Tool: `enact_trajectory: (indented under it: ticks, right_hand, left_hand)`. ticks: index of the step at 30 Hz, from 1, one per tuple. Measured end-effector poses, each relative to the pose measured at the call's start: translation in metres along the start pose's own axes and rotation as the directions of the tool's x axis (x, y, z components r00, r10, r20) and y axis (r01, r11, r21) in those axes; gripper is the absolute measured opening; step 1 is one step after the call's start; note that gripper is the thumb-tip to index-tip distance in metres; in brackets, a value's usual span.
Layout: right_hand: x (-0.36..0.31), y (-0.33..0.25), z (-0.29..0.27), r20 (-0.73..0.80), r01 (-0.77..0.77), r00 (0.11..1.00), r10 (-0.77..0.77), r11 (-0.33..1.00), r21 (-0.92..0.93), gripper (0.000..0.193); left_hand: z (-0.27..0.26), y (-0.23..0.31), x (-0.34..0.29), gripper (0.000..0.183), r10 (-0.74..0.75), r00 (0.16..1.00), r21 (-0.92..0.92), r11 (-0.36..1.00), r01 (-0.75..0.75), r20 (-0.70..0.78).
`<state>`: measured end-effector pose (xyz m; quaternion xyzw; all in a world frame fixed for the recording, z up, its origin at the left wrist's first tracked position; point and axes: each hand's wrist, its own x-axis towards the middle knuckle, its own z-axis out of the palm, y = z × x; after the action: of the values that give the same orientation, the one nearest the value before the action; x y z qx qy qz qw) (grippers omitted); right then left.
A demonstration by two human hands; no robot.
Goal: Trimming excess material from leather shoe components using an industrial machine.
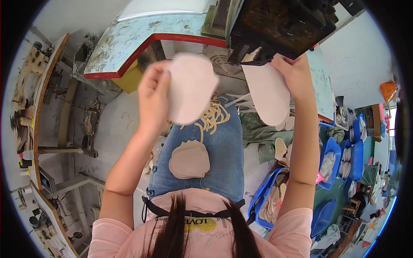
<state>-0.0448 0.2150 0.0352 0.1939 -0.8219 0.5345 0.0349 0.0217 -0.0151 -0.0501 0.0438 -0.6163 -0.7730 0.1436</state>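
Observation:
My left hand [155,92] is closed on the edge of a pale, rounded slipper-upper piece [191,88], held up above my lap and slightly blurred. My right hand [297,75] grips a long pale insole [269,96] by its side. The insole's far end passes under the head of a dark, oily sewing machine [284,28], which hides where that end lies. On my jeans rests a small stack of similar rounded pieces [189,161]. Curled cream trimmings [213,116] lie between my knees.
A worn light-blue worktable [124,43] with a red edge curves ahead. At my right stands a blue basket [258,215] of insoles, with more blue baskets [330,163] beyond. Green cloth [264,133] lies by my right knee. Wooden shelving [53,86] is on the left.

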Motion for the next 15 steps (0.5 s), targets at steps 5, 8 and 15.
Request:
enact_trajectory:
  ticks: [5, 8, 15]
  right_hand:
    - [-0.021, 0.001, 0.019, -0.005, -0.018, 1.000, 0.018, 0.997, 0.080, 0.016]
    - [-0.033, -0.001, 0.032, -0.112, 0.034, 0.993, -0.026, 0.997, 0.074, 0.015]
    - [-0.046, 0.018, 0.057, -0.254, 0.091, 0.965, -0.072, 0.994, 0.063, 0.025]
  left_hand:
    - [-0.045, -0.111, -0.084, 0.024, -0.319, 0.649, 0.630, 0.706, -0.324, 0.690]
    - [-0.044, -0.104, -0.079, 0.027, 0.029, 0.741, 0.679, 0.380, -0.629, 0.671]
    - [0.015, 0.014, 0.002, 0.032, -0.174, 0.862, 0.071, 0.985, 0.159, 0.475]
